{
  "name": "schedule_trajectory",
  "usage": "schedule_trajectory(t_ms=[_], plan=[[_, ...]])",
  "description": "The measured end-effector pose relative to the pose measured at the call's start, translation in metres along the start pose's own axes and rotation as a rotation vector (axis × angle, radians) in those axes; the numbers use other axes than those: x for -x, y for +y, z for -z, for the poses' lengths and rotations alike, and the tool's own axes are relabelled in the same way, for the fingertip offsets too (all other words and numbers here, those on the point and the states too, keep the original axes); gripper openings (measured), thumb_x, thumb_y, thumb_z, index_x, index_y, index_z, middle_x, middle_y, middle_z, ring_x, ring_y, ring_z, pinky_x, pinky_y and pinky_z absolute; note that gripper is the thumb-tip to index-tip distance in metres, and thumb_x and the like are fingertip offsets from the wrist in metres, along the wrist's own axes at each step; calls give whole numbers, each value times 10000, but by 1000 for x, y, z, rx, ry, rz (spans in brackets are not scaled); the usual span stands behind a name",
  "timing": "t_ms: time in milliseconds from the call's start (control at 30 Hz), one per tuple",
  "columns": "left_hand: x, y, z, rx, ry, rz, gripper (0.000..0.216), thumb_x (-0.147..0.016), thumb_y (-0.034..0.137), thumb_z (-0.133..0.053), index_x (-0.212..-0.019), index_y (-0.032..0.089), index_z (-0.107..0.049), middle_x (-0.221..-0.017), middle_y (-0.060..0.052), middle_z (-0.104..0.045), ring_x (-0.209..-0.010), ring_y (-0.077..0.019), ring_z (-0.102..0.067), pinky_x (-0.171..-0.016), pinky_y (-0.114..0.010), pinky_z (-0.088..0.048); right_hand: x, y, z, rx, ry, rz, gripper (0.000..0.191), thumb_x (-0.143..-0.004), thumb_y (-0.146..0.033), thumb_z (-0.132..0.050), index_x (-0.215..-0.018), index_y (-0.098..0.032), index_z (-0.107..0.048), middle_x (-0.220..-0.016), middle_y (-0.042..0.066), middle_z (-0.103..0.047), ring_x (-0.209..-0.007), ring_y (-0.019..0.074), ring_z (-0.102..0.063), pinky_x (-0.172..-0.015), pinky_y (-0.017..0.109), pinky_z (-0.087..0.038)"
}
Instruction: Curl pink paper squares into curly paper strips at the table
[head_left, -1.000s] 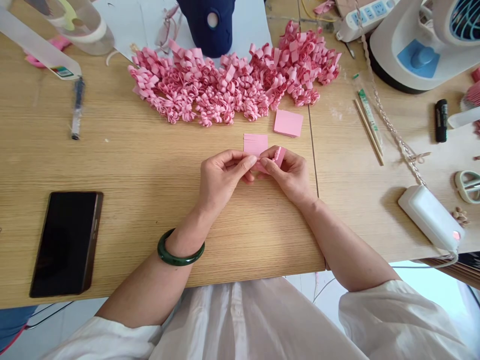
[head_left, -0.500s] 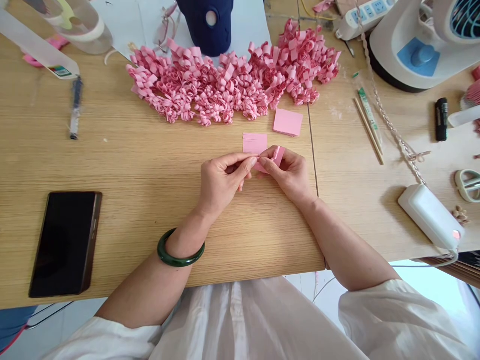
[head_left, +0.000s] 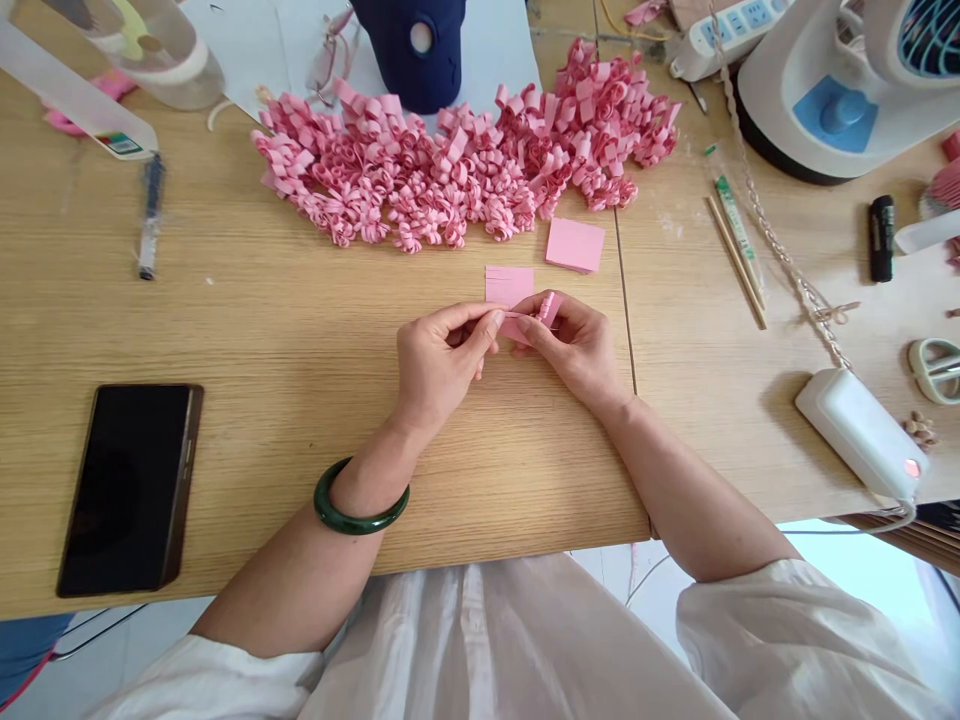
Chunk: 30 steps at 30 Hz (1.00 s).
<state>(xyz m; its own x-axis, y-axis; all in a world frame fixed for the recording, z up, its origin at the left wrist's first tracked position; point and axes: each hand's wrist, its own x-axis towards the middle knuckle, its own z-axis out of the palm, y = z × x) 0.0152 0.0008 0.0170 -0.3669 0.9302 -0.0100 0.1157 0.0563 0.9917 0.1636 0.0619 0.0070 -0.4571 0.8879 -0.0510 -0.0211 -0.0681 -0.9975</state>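
Holds pink paper slip (head_left: 517,322) in narrow fingertip pinch of left hand (head_left: 439,355) and right hand (head_left: 579,347) alike, just above tabletop (head_left: 300,330), long axis running hand to hand, rolled end toward right hand, fringed pink sheet (head_left: 508,283) lying flat just beyond fingertips.

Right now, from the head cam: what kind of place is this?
Probably a home craft desk: a wooden table bearing a heap of curled pink paper, the left hand and right hand pinching a pink paper piece, scissors at the right edge.
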Motion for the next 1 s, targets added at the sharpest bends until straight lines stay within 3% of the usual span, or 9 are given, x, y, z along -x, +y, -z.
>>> schedule_trajectory(t_ms=[300,567,733,1000], plan=[[-2,-3,0,2,34,15,141,-838,359,-730,-834,232,-793,-583,37,-636,-426,-72,-469,-424,-234,-351,-2,3,1,-25,-17,-10,391,-762,-486,-837,-913,-177,-651,-874,10,-656,-679,91,-619,-646,244,-592],[-1,-6,1,28,43,-1,108,-840,312,-739,-825,214,-783,-591,39,-645,-431,-60,-473,-416,-204,-373,-1,2,2,-61,-26,-4,339,-817,-462,-793,-901,-172,-640,-883,17,-648,-757,110,-641,-657,236,-618],[-1,-5,0,17,71,-14,80,-808,262,-762,-776,190,-778,-583,36,-657,-440,-50,-468,-421,-188,-362,0,-2,3,-79,-21,-3,344,-826,-465,-787,-800,-172,-608,-884,16,-659,-710,97,-662,-648,226,-623],[-3,-9,0,49,69,-24,54,-789,249,-783,-787,195,-783,-655,14,-728,-574,-92,-620,-584,-206,-494,1,-3,4,-96,10,-50,371,-853,-525,-751,-857,-164,-666,-805,17,-682,-668,116,-692,-638,245,-636]])
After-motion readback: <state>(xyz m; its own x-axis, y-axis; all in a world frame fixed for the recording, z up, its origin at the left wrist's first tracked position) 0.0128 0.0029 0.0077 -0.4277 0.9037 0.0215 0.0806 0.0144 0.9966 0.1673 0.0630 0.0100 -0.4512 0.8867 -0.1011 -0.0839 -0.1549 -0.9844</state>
